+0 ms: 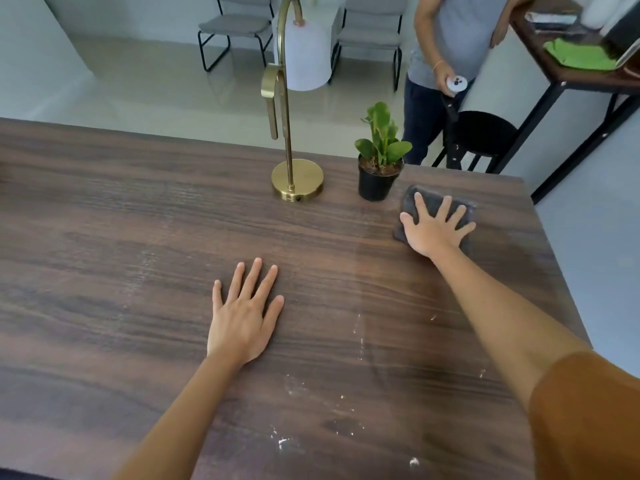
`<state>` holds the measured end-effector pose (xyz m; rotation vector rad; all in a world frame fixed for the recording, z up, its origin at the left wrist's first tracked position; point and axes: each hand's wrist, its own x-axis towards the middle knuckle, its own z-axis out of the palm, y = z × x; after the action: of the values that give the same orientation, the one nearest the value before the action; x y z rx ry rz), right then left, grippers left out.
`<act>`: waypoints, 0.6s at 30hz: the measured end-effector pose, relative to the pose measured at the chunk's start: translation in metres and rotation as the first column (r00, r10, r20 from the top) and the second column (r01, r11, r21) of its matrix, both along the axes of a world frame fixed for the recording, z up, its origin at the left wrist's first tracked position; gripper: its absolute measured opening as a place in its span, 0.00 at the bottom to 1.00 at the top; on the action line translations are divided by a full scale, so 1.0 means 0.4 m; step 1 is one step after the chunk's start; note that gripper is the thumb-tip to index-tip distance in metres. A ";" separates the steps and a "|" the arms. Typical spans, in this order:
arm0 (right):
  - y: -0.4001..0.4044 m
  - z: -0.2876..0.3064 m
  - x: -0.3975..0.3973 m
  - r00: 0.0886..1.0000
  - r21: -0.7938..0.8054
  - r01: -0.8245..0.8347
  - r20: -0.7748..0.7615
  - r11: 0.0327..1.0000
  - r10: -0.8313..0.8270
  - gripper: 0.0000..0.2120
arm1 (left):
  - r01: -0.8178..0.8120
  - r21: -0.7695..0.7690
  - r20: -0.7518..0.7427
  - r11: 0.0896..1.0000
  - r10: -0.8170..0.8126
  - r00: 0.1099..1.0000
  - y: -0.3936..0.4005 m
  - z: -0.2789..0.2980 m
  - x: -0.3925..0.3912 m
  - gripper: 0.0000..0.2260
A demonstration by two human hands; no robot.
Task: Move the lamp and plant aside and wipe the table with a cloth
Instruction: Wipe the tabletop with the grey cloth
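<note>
Apparently cloth [437, 213] under flat right hand [434, 230], beside plant [380, 154].

Cloth [437, 212] mostly hidden under right hand [434, 229]. Lamp [290, 98] arch top cut by upper edge. Bystander [446, 46] cropped above chest; shelf [575, 71] contents blurred.

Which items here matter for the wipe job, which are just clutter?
Job: gold lamp, potted plant, grey cloth under right hand, wooden table, white crumbs.
Not job: black stool, grey chairs, green cloth.
</note>
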<state>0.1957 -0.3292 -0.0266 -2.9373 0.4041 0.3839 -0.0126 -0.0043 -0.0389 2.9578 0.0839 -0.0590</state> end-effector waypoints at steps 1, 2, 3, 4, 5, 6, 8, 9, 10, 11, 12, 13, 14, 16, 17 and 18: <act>0.023 -0.004 -0.017 0.999 -0.006 -0.048 0.007 0.999 0.048 0.31 | 0.000 0.002 0.000 1.000 0.000 1.000 0.001 -0.003 0.000 0.26; 0.047 -0.006 -0.044 0.995 -0.006 -0.102 0.015 0.995 0.102 0.30 | 0.001 0.004 -0.003 1.000 -0.001 1.000 0.002 -0.004 -0.001 0.26; 0.069 -0.004 -0.079 0.986 0.004 -0.165 0.017 0.986 0.165 0.29 | 0.006 0.006 -0.007 1.000 -0.006 1.000 0.002 -0.004 0.001 0.26; 0.092 0.000 -0.121 0.970 0.019 -0.243 0.016 0.970 0.242 0.29 | 0.011 0.005 -0.012 1.000 -0.011 1.000 0.001 -0.004 0.004 0.27; 0.113 0.004 -0.169 0.943 0.037 -0.332 0.023 0.942 0.332 0.28 | 0.016 0.002 -0.016 1.000 -0.016 1.000 0.001 -0.002 0.008 0.27; 0.129 0.006 -0.224 0.905 0.060 -0.424 0.041 0.904 0.422 0.28 | 0.019 -0.003 -0.020 1.000 -0.020 1.000 0.000 0.002 0.012 0.27; 0.131 0.006 -0.347 0.822 0.091 -0.569 0.100 0.817 0.561 0.27 | 0.025 -0.011 -0.023 1.000 -0.026 0.999 -0.004 0.009 0.027 0.27; 0.112 0.003 -0.414 0.785 0.087 -0.618 0.122 0.781 0.607 0.27 | 0.027 -0.013 -0.027 1.000 -0.027 0.999 -0.007 0.012 0.036 0.27; 0.077 -0.005 -0.482 0.760 0.076 -0.648 0.134 0.758 0.636 0.26 | 0.030 -0.011 -0.035 1.000 -0.030 0.999 -0.012 0.013 0.045 0.27; 0.028 -0.015 -0.546 0.754 0.064 -0.653 0.142 0.755 0.641 0.26 | 0.033 -0.006 -0.044 0.999 -0.033 0.998 -0.016 0.012 0.055 0.27; -0.032 -0.024 -0.603 0.772 0.060 -0.631 0.144 0.773 0.619 0.26 | 0.035 -0.001 -0.049 0.999 -0.035 0.998 -0.021 0.009 0.064 0.28; -0.096 -0.029 -0.648 0.809 0.053 -0.581 0.144 0.812 0.569 0.26 | 0.035 0.002 -0.050 0.999 -0.035 0.998 -0.025 0.006 0.073 0.28; -0.159 -0.028 -0.676 0.857 0.036 -0.505 0.142 0.863 0.495 0.27 | 0.035 0.003 -0.046 0.999 -0.035 0.998 -0.030 0.003 0.084 0.28; -0.261 -0.015 -0.670 0.941 -0.005 -0.321 0.107 0.947 0.320 0.30 | 0.037 0.005 -0.031 0.999 -0.037 0.999 -0.039 -0.004 0.102 0.28; -0.294 -0.010 -0.634 0.968 -0.024 -0.233 0.084 0.972 0.235 0.31 | 0.039 0.009 -0.026 0.999 -0.039 0.999 -0.044 -0.006 0.111 0.28; -0.317 -0.006 -0.579 0.987 -0.036 -0.145 0.067 0.989 0.147 0.31 | 0.039 0.014 -0.027 0.999 -0.039 0.999 -0.049 -0.007 0.119 0.28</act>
<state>-0.0358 -0.4561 -0.0291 -3.0099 0.1877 0.2945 0.0351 -0.0241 -0.0418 2.9734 0.0304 -0.1031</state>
